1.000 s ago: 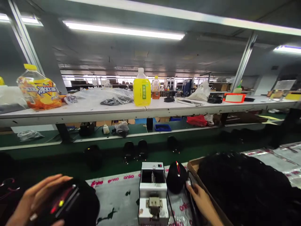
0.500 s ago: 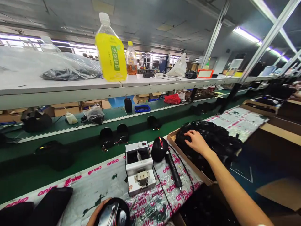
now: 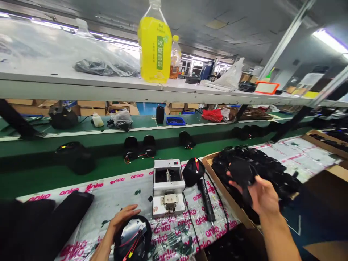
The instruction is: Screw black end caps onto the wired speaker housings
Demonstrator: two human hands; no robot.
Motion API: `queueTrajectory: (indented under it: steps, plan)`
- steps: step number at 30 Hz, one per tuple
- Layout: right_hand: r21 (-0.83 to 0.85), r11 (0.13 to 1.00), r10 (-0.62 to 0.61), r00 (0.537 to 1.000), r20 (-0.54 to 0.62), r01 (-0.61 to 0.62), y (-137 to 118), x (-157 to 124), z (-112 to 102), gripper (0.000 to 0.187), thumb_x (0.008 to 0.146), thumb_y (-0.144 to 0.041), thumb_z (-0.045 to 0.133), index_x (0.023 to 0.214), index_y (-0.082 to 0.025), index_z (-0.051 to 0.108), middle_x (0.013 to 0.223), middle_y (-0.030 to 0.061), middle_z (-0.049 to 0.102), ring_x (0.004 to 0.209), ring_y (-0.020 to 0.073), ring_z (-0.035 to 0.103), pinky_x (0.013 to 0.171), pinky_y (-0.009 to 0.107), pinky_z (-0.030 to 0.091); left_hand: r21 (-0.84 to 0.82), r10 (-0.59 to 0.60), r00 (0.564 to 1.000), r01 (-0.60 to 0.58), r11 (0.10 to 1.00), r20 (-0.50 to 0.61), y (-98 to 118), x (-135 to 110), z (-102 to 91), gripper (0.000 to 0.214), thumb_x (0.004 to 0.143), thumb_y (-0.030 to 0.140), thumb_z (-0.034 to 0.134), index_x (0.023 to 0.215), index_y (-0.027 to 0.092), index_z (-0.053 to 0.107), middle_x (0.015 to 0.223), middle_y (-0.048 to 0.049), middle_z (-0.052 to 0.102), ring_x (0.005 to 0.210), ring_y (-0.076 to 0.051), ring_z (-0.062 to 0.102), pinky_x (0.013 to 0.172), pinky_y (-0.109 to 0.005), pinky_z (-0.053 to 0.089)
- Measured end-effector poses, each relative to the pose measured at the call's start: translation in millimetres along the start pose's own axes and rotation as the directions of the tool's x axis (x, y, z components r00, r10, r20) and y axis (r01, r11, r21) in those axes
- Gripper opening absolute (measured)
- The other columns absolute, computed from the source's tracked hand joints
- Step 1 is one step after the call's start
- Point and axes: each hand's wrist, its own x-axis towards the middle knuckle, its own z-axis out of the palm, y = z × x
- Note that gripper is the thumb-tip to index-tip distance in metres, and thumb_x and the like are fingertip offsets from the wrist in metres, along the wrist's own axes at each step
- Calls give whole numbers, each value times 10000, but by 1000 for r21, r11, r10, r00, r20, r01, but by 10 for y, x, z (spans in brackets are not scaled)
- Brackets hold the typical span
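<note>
Wired black shell [image 3: 133, 241], red and yellow leads showing inside it, lies on the bench [image 3: 127, 192] at the left hand [image 3: 119, 221], whose fingers now spread open just beside its rim instead of cupping it. Further right, the right hand [image 3: 261, 194] clenches a limp black pad [image 3: 240, 174], lifted off the heap of pads [image 3: 261, 163] in the cardboard box [image 3: 225, 192], which it earlier only pressed.

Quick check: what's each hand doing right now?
Left hand: open, against a black shell with red wires.
Right hand: closed, holding a soft black piece.
</note>
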Motion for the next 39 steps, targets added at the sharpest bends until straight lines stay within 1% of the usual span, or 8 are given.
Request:
queueTrajectory:
  steps: [4,7,9,15,22,27,34,39]
  plan:
    - [367,837,224,866,447,-406,98,-565,603,914,778,-801,691,1539,-314,551,1130,153,787,591,278,729,593,436,611,144,46,990,-27,989,-134,37,-179,125,701,701,531,933,1348,390,704,1488,-117,707,1466,-455,631,1256,-617,537]
    - [212,756,306,620,722,-619,249,-881,1063,923,759,-808,745,1518,-307,588,1215,137,762,624,231,709,523,322,524,118,-9,978,34,992,-209,111,-264,238,635,844,504,866,1408,338,625,1478,-124,712,1414,-384,684,1230,-540,571]
    - [61,820,315,537,783,-569,359,-1023,1309,866,800,-788,760,1501,-296,629,1319,141,731,818,259,745,615,318,561,60,-59,980,71,996,-192,193,-280,259,587,898,449,838,1410,313,585,1506,-135,708,1411,-345,697,1199,-486,595]
    - [-270,960,257,599,759,-70,755,-1277,1668,694,950,-626,751,1569,-344,613,1686,117,525,1543,389,506,1258,545,457,117,-62,996,69,991,-63,559,-195,129,254,881,279,841,1046,266,648,1516,-138,709,1441,-338,669,1234,-519,521]
    - [250,808,289,729,620,-533,560,-1240,1826,818,924,-723,702,1592,-269,572,1249,131,802,907,321,783,795,436,629,169,-49,999,45,985,19,896,-80,42,95,899,222,840,887,224,746,1400,-99,673,1306,-292,710,1157,-427,550]
    - [454,788,183,862,473,-416,335,-1195,2215,656,868,-676,790,1359,-242,764,1331,114,791,1170,357,770,1102,512,596,84,95,995,-95,992,4,903,20,111,151,900,191,882,869,220,737,1185,-52,778,1168,-242,761,1056,-358,558]
    - [552,717,196,884,425,-425,381,-1266,2448,585,892,-726,734,1250,-270,816,1193,88,842,1225,379,775,1225,618,532,288,148,975,-96,953,-167,935,54,398,145,992,150,801,929,221,691,985,15,835,980,-214,782,1055,-407,451]
    - [497,676,271,810,519,-545,269,-1047,2375,606,886,-705,797,1334,-298,786,1266,77,831,1296,379,752,1243,636,517,181,105,980,-74,981,-171,918,-9,439,112,994,170,794,980,231,701,958,20,831,963,-206,755,960,-354,498]
